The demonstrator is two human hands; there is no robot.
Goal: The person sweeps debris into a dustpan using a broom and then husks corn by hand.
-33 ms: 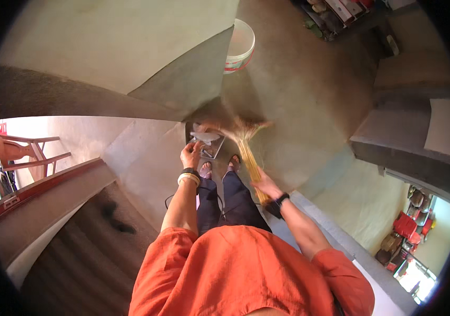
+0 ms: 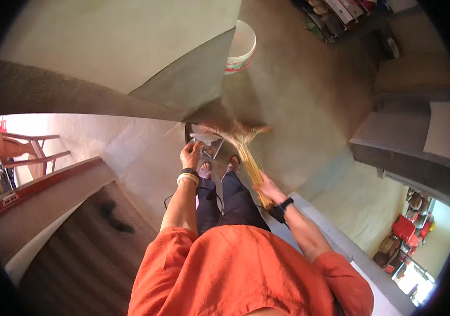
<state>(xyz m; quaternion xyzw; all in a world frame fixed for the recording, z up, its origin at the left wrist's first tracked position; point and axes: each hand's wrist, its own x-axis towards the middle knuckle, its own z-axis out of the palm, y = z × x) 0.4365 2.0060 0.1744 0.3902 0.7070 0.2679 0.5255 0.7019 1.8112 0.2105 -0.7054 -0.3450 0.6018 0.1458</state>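
Note:
My right hand (image 2: 268, 188) is closed around the bound end of a yellowish straw broom (image 2: 247, 155). Its strands fan out at the far end over the floor, blurred there. My left hand (image 2: 190, 154), with bangles at the wrist, has its fingers bent together at the near left edge of a shallow rectangular dustpan (image 2: 216, 152). The fingers appear to grip that edge, though the hand hides the contact. Pale, crumpled scraps (image 2: 204, 138) lie in the dustpan. The broom's fanned strands are just right of it.
A white bucket (image 2: 241, 50) stands ahead, partly behind a pale wall corner (image 2: 193, 73). A wooden chair (image 2: 27, 150) is at the left. On the right is a grey ledge (image 2: 404, 152); a rack of things (image 2: 335, 16) stands far right. My feet (image 2: 206, 169) are beside the dustpan.

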